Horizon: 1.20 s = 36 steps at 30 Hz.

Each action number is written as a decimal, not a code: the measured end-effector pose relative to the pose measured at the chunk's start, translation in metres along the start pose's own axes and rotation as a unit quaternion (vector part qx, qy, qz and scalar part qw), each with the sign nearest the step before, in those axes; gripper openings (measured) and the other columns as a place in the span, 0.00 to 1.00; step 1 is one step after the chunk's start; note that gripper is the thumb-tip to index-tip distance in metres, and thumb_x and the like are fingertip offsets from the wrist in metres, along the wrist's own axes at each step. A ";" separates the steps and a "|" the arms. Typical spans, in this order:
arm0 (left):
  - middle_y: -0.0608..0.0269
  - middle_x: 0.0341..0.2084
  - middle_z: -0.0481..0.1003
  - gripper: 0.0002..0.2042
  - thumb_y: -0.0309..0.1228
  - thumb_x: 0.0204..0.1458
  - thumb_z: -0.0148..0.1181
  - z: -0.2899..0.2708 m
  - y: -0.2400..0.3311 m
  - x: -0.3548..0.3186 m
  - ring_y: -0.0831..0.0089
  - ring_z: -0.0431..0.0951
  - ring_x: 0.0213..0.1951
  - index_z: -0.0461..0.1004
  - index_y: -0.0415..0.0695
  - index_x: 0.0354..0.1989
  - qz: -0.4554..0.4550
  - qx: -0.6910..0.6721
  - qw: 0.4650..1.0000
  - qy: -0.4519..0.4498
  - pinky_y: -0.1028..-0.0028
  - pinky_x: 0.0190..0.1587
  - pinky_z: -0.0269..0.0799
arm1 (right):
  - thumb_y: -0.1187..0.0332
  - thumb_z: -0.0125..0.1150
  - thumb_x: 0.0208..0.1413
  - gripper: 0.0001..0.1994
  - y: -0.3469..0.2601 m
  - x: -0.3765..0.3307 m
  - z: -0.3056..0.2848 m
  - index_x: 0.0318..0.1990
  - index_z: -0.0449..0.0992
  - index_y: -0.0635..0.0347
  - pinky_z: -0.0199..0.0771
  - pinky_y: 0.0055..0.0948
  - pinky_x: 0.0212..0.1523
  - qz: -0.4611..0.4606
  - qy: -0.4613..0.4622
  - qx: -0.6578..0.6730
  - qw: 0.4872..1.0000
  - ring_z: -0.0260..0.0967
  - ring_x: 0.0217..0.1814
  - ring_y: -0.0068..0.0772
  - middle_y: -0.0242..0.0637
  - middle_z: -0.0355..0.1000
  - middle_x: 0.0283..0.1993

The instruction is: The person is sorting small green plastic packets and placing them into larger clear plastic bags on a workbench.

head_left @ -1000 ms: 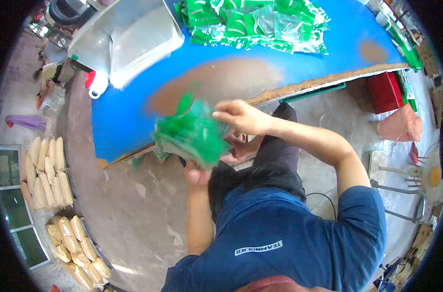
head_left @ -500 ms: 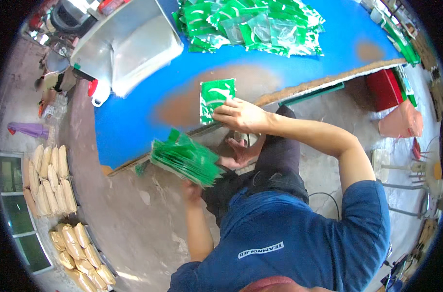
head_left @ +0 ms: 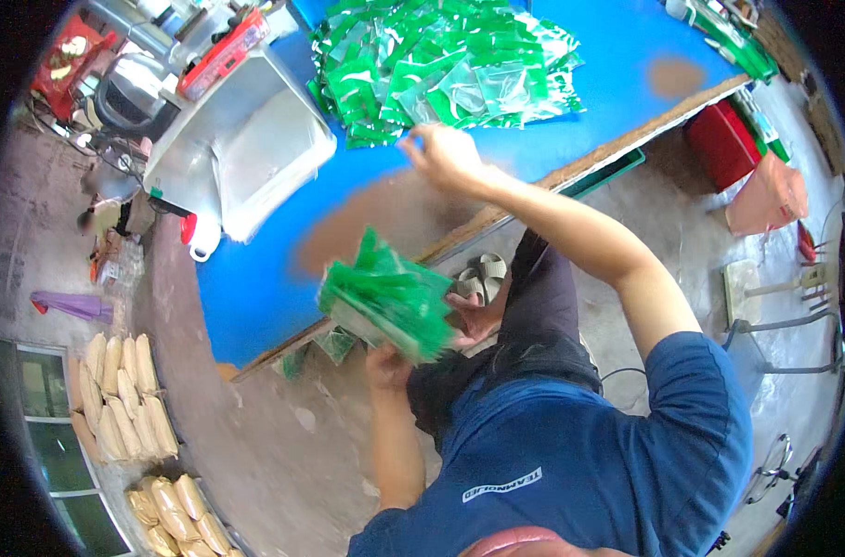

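Note:
A thick stack of green plastic packets is gripped from below by my left hand, just off the table's near edge. The stack is fanned and smeared by motion, and it hides part of the fingers. My right hand is over the blue table, close to the near side of a large heap of green and clear packets. Its fingers are somewhat bent and blurred, with a gap between them and no packet visible in them.
A metal tray sits at the table's left, beside a white container with a red top. Under the table edge are sandals and a fallen green packet. A red bin and a chair stand right.
My right hand has moved up toward the heap; the packet it touched on the table is no longer there. The stack in my left hand has shifted right in view, as the whole view turned.

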<state>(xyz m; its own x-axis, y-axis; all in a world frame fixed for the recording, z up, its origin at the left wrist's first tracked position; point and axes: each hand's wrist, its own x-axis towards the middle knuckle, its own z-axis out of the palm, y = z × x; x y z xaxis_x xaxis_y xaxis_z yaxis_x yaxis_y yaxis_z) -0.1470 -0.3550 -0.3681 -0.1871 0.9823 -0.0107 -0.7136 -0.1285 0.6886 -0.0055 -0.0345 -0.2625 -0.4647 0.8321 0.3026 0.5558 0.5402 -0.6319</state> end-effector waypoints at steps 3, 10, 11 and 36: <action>0.54 0.56 0.72 0.29 0.29 0.47 0.65 0.002 -0.008 -0.002 0.55 0.71 0.58 0.66 0.40 0.61 -0.047 -0.192 0.980 0.035 0.52 0.61 0.66 | 0.49 0.64 0.53 0.23 0.070 0.045 0.006 0.41 0.75 0.64 0.77 0.48 0.41 0.013 0.147 -0.153 0.977 0.75 0.41 0.55 0.53 0.73 0.42; 0.55 0.70 0.55 0.32 0.39 0.55 0.62 0.032 0.006 -0.008 0.44 0.46 0.72 0.60 0.52 0.69 -0.012 -0.253 0.967 0.002 0.30 0.68 0.31 | 0.64 0.60 0.55 0.13 0.121 0.061 0.021 0.41 0.72 0.66 0.77 0.47 0.39 -0.038 0.124 -0.192 0.973 0.75 0.39 0.55 0.52 0.73 0.37; 0.55 0.70 0.55 0.32 0.39 0.55 0.62 0.043 0.012 -0.007 0.44 0.46 0.72 0.60 0.52 0.69 0.004 -0.252 0.968 0.007 0.30 0.68 0.31 | 0.64 0.60 0.56 0.13 0.106 0.056 0.027 0.40 0.72 0.66 0.77 0.45 0.39 -0.060 0.110 -0.172 0.977 0.75 0.38 0.55 0.52 0.74 0.36; 0.56 0.56 0.69 0.39 0.23 0.41 0.74 0.014 0.072 0.154 0.64 0.71 0.55 0.59 0.38 0.63 0.165 0.545 0.822 -0.003 0.66 0.60 0.66 | 0.60 0.79 0.41 0.53 -0.009 -0.044 0.036 0.71 0.48 0.65 0.54 0.38 0.71 -0.132 -0.191 0.306 0.923 0.56 0.71 0.44 0.54 0.60 0.67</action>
<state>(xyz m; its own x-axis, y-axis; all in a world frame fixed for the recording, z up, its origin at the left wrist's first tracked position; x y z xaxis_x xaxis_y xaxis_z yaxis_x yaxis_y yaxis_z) -0.2181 -0.2112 -0.3103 -0.2438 0.9192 0.3092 0.4053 -0.1931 0.8935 -0.0146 -0.0806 -0.2959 -0.8029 0.5135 0.3028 -0.0503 0.4479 -0.8927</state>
